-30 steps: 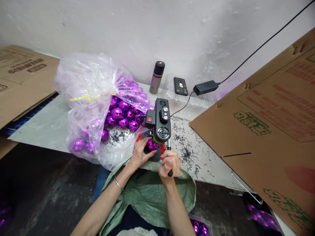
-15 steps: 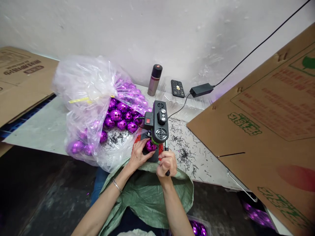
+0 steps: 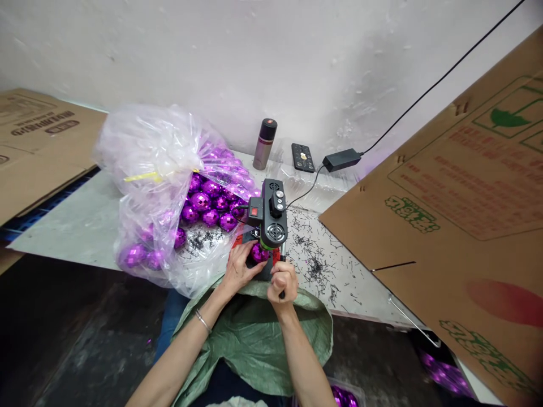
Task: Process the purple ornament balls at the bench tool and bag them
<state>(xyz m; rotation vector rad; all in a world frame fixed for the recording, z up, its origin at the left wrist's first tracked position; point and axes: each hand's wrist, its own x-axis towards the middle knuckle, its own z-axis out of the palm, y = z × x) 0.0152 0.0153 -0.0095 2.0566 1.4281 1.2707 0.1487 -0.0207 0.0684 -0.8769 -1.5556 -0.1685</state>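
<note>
A shiny purple faceted ball sits under the front end of a black machine with a red switch. My left hand holds the ball between thumb and fingers, from the left and front. Just right of it, my right hand is wrapped round the machine's black-gripped lever. To the left, a clear plastic bag lies open with several purple balls in and before its mouth.
Small black pins are scattered over the table. Behind stand a bottle, a phone and a power adapter with its cable. Cardboard boxes flank the right; flat cardboard lies left. Green cloth covers my lap.
My right hand and the lever have shifted slightly left and inward. The left hand keeps its hold on the ball. The whole view has shifted a little.
</note>
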